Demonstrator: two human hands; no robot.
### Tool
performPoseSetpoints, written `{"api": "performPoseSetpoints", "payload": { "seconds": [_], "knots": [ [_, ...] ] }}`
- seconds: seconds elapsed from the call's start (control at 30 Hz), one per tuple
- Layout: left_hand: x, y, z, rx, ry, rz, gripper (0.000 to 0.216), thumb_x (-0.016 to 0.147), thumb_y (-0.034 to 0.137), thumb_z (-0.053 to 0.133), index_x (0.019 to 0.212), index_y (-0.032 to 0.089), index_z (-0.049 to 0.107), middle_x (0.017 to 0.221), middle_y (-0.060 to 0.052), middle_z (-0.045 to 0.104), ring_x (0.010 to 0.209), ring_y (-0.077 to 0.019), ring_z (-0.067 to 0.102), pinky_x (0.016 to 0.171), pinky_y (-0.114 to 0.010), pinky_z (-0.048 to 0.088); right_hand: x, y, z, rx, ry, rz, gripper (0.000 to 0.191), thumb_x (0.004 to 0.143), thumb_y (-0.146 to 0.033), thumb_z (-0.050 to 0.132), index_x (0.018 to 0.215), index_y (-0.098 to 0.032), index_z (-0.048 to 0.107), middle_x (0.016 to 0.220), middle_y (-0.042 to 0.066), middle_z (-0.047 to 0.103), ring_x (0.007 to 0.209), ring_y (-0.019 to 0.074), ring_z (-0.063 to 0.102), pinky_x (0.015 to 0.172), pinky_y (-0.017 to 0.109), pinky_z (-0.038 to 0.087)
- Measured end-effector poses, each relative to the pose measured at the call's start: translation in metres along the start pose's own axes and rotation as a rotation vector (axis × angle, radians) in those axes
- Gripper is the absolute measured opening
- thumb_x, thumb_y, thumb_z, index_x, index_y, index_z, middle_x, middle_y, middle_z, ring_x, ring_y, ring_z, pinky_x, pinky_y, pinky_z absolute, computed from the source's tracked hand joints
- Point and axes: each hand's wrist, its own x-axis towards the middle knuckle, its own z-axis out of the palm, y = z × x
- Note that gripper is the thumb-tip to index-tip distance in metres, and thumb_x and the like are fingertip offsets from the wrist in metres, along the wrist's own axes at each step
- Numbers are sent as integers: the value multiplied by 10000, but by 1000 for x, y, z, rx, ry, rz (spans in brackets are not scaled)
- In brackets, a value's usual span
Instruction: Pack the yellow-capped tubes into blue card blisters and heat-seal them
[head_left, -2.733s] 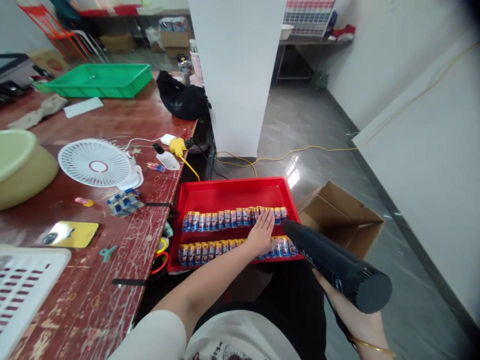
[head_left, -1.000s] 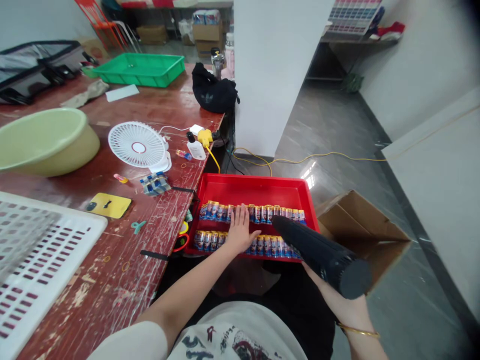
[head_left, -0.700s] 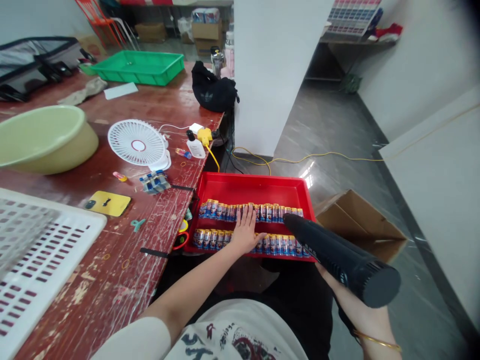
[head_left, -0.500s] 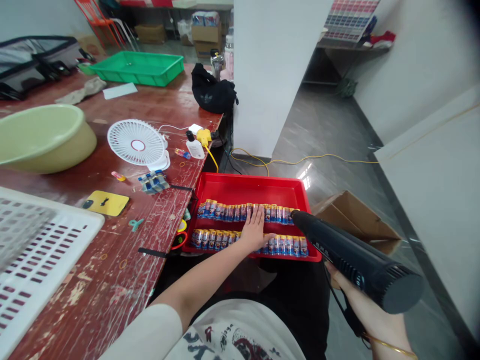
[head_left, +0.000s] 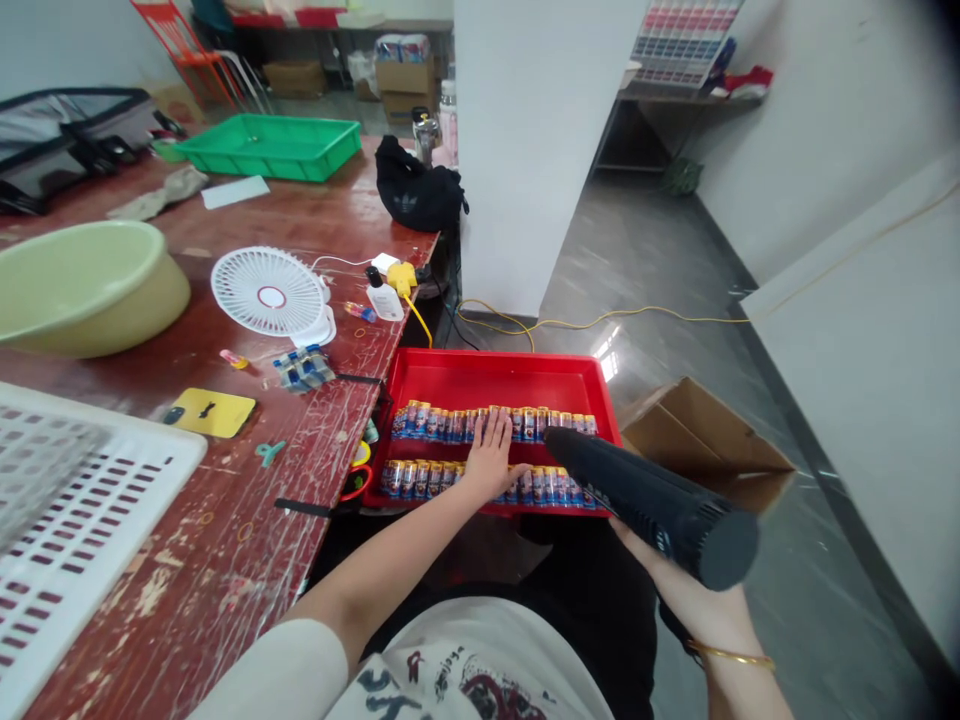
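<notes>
My left hand [head_left: 490, 458] lies with fingers stretched out over two rows of small blue-and-pink cylinders with yellow tops. Its fingertips rest on the back row [head_left: 431, 423], while its palm and thumb are by the front row [head_left: 420, 480]. Both rows stand in a red tray [head_left: 510, 372] in front of me. In my right hand [head_left: 679, 585] is a black heat gun [head_left: 652, 500]; its body hides the grip and most of the fingers. The nozzle points left, at the right part of the back row.
To the left, a worn red table [head_left: 247, 580] carries a white fan [head_left: 270, 292], a yellow phone [head_left: 212, 411], a pale green basin [head_left: 90, 290] and a white slotted crate [head_left: 169, 462]. An open cardboard box [head_left: 697, 430] is right of the tray. A yellow cord [head_left: 645, 312] crosses the floor.
The heat gun in my right hand has moved left along the back row. My left hand has shifted slightly left and stays flat on the cylinders.
</notes>
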Motion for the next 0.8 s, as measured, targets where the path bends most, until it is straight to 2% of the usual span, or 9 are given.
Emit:
{"api": "performPoseSetpoints", "payload": {
  "seconds": [0.17, 0.33, 0.47, 0.53, 0.67, 0.8],
  "knots": [
    [-13, -7, -6, 8, 26, -73, 856, 878, 592, 304, 1447, -29, 147, 1532, -241, 129, 1422, -318, -30, 1136, -528, 25, 1, -1, 14, 39, -57, -17, 459, 604, -458, 693, 976, -192, 655, 1011, 80, 707, 986, 292, 647, 1007, 496, 430],
    [-13, -1, 1, -76, -28, -35, 855, 879, 594, 285, 1438, -39, 152, 1533, -256, 82, 1415, -327, -47, 1132, -528, 63, -2, 5, 0, -14, -66, -6, 580, 597, -449, 707, 1123, -223, 612, 1083, 86, 680, 1016, 316, 631, 993, 523, 434],
    [-3, 14, 1, -156, -69, 46, 881, 871, 597, 309, 1442, -45, 114, 1535, -252, 57, 1415, -306, -69, 1140, -485, 96, -6, 4, -11, -35, 0, 24, 564, 562, -485, 719, 1051, -215, 638, 1083, 92, 678, 983, 331, 638, 996, 553, 425],
    [-4, 12, -3, -159, -51, 29, 874, 873, 594, 315, 1438, -47, 132, 1533, -254, 77, 1416, -307, -65, 1143, -483, 80, -6, 1, -10, 5, -6, 40, 562, 557, -479, 727, 1041, -207, 641, 1077, 87, 681, 959, 318, 647, 980, 537, 454],
    [-28, -18, -11, -151, 52, -186, 862, 876, 585, 326, 1440, -37, 133, 1526, -274, 74, 1412, -318, -75, 1135, -515, 72, -3, -10, 8, 115, -127, 60, 479, 589, -430, 728, 1019, -230, 658, 1025, 67, 704, 963, 299, 649, 964, 498, 486],
    [-55, -58, -19, -158, 121, -383, 861, 882, 582, 307, 1443, -38, 101, 1527, -283, 52, 1411, -307, -93, 1131, -518, 58, 2, -23, 36, 152, -152, 28, 599, 598, -454, 724, 1129, -195, 623, 1152, 89, 661, 1040, 305, 624, 1014, 519, 430]
  ]
}}
